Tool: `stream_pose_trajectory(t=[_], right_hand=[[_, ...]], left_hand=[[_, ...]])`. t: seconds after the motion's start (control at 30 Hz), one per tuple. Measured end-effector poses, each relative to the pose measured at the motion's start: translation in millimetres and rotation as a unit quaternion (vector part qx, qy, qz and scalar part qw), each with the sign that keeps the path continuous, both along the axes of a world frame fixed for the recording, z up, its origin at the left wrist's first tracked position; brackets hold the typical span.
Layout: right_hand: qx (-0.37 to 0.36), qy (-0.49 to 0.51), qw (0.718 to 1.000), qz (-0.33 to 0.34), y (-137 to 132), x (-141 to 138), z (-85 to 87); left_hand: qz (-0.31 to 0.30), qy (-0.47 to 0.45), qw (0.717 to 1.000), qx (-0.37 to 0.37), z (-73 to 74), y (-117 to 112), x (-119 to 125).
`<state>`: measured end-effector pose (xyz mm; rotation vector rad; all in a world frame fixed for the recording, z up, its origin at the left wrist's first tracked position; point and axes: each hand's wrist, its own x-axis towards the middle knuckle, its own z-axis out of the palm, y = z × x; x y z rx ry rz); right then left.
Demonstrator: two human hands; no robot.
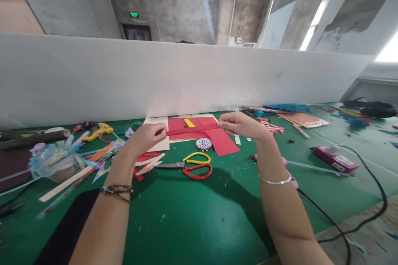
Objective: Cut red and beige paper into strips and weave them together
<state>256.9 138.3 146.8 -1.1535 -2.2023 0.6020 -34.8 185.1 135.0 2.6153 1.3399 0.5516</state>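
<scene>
A narrow red paper strip (192, 129) stretches between my two hands, held up above the green table. Its left end is pinched in my left hand (152, 134), its right end in my right hand (234, 124). Behind and under the strip lie red paper sheets (221, 143) with a yellow tool (188, 123) on them, its kind unclear. Nearer to me are a round white tin or dish (204, 144) dotted with small pieces and a pair of scissors (186, 165) with one yellow and one red handle loop. Paper scraps (151, 161) lie below my left hand.
A yellow glue gun (98, 131) and a decorated pot (59, 161) are at the left. To the right lie a pink glue gun (290, 174), a purple box (334, 159) and a black cable (381, 190). A white partition (186, 76) stands behind the table.
</scene>
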Motion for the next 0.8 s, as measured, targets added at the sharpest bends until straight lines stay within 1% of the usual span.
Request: stream_pose_trajectory(t=[0.1, 0.23, 0.27, 0.3, 0.33, 0.37, 0.4, 0.47, 0.5, 0.53, 0.57, 0.6, 0.67, 0.8], right_hand=[[0.008, -0.022, 0.999, -0.028, -5.4, 7.1, 4.4], [0.016, -0.051, 0.997, -0.062, -9.3, 9.4, 7.1], [0.018, -0.062, 0.996, -0.061, -9.2, 6.9, 7.0], [0.019, -0.073, 0.996, -0.054, -8.8, 2.9, 6.7], [0.021, -0.083, 0.995, -0.043, -8.1, -2.7, 6.1], [0.022, -0.092, 0.995, -0.032, -7.3, -9.6, 5.5], [0.023, -0.098, 0.995, -0.023, -6.5, -17.1, 4.7], [0.022, -0.099, 0.995, -0.01, -5.3, -31.9, 3.1], [0.023, -0.097, 0.995, -0.004, -5.0, -38.0, 2.3], [0.025, -0.095, 0.995, 0.002, -4.8, -42.7, 1.5], [0.029, -0.094, 0.995, 0.005, -4.8, -45.8, 0.7], [0.035, -0.095, 0.995, 0.004, -4.8, -47.6, 0.0], [0.046, -0.1, 0.994, -0.006, -4.7, -48.5, -1.1], [0.082, -0.124, 0.989, -0.021, -3.8, -51.9, -1.5]], left_hand=[[0.087, 0.029, 0.996, 0.017, -1.1, 4.7, -16.1], [0.216, 0.075, 0.972, 0.048, -1.7, 9.2, -38.6], [0.239, 0.075, 0.966, 0.058, -0.8, 9.2, -41.4], [0.248, 0.063, 0.964, 0.071, 0.4, 8.7, -41.7], [0.242, 0.039, 0.966, 0.085, 1.8, 7.4, -39.3], [0.22, 0.004, 0.97, 0.1, 3.3, 5.3, -34.1], [0.176, -0.034, 0.978, 0.107, 4.6, 2.5, -26.3], [0.065, -0.093, 0.988, 0.101, 6.3, -4.9, -5.9], [0.006, -0.095, 0.992, 0.079, 6.6, -9.0, 4.8], [-0.037, -0.093, 0.993, 0.061, 6.6, -13.0, 14.7], [-0.077, -0.077, 0.994, 0.028, 6.5, -16.8, 22.8], [-0.1, -0.064, 0.993, -0.006, 6.3, -20.0, 28.9], [-0.115, -0.039, 0.992, -0.031, 5.9, -24.6, 34.8], [-0.091, -0.014, 0.996, 0.004, 6.0, -28.1, 33.2]])
